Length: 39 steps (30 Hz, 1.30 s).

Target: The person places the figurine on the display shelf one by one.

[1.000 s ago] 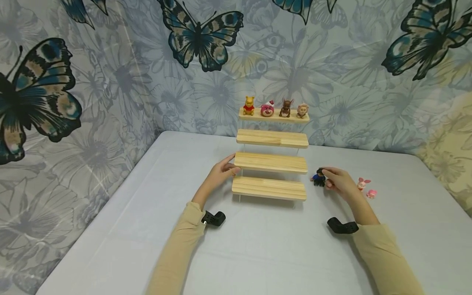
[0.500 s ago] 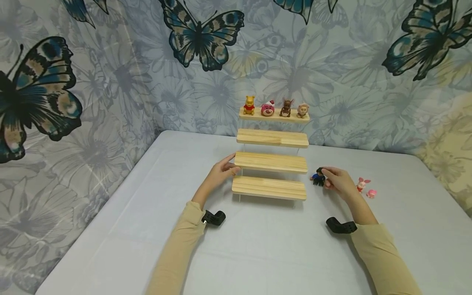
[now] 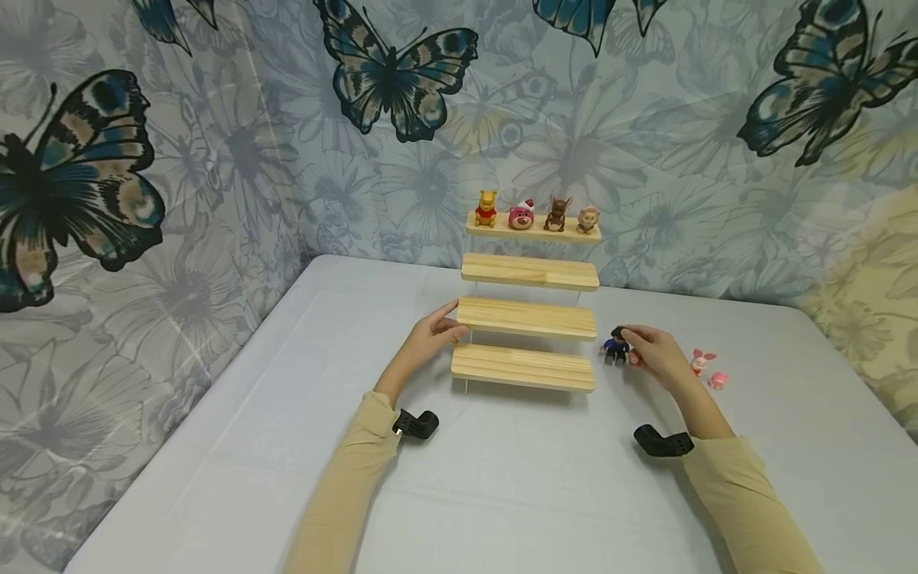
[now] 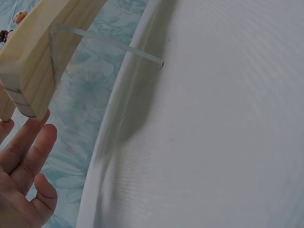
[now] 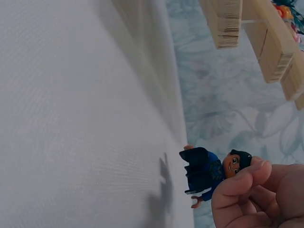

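My right hand (image 3: 660,355) pinches a small toy figure (image 3: 614,349) by its head, between thumb and fingers. The figure has a dark cap, a blue top and dark legs. In the head view it appears upright, just right of a stepped wooden display stand (image 3: 527,317). The right wrist view shows the face of the toy figure (image 5: 209,171) beside the fingertips. My left hand (image 3: 430,339) touches the left end of the stand near its lower shelves. Nearly straight fingers (image 4: 35,152) of the left hand reach a board's end in the left wrist view.
On the top shelf stand several figures: a yellow bear (image 3: 485,209), a pink bear (image 3: 521,215), a brown long-eared figure (image 3: 556,214) and a beige one (image 3: 588,220). A piglet figure (image 3: 702,362) and a small pink figure (image 3: 718,380) are right of my right hand.
My right hand has shifted slightly left with the toy figure, which now shows more of its front. My left hand stays at the stand. The head view has tilted a little.
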### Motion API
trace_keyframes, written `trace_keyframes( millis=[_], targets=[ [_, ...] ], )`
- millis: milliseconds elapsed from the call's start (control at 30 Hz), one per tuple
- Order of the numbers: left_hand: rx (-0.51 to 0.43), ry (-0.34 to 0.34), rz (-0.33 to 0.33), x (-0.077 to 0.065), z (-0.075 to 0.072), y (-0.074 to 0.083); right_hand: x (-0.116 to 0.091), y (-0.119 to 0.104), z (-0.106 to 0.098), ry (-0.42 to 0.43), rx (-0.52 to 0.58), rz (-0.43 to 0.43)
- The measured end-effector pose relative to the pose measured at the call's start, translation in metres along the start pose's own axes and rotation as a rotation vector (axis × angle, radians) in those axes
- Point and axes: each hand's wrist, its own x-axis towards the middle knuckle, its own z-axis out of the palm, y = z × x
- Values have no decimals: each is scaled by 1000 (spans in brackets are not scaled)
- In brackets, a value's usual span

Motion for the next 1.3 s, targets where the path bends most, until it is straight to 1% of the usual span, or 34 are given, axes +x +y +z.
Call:
trace_keyframes(
  millis=[67,167,300,367,467,533,600,667,700,767,800,833,867,900,933,1000,1100,1133,1300],
  targets=[
    [-6,3,4,0,0,-2,-1,-3,0,6,-25,-7],
    [-24,14,5,5,0,-14,-1,-7,0,13,-54,-12],
    [-21,31,-6,12,0,-31,-3,-12,-1,19,-57,-19],
    [-10,38,-4,13,1,-34,-3,-14,-1,41,-59,-17],
    [-5,43,-1,13,1,-35,-2,-19,-3,55,-76,-24],
    [20,52,-3,13,1,-35,-1,-23,-4,52,-89,-29],
    [50,64,-13,13,1,-34,7,-16,-10,28,-41,-65],
    [81,77,-21,13,1,-33,8,-20,-12,20,-24,-71],
    [95,77,-23,11,1,-29,8,-23,-12,18,-3,-82],
    [109,79,-29,11,0,-28,8,-28,-11,21,17,-105],
    [113,78,-31,11,0,-28,4,-36,-9,30,-11,-107],
    [115,76,-32,11,0,-28,3,-41,-8,41,-18,-104],
    [116,76,-35,11,0,-28,4,-44,-8,38,-16,-120],
    [117,76,-39,11,0,-28,8,-42,-10,32,16,-139],
    [119,81,-43,13,0,-32,10,-43,-10,38,6,-145],
    [114,83,-40,13,0,-33,11,-48,-11,51,7,-159],
    [113,82,-32,13,0,-33,8,-63,-11,57,20,-184],
    [113,82,-30,13,0,-33,9,-66,-11,46,39,-202],
    [106,85,-21,13,0,-32,4,-85,-10,35,38,-206]
  ],
)
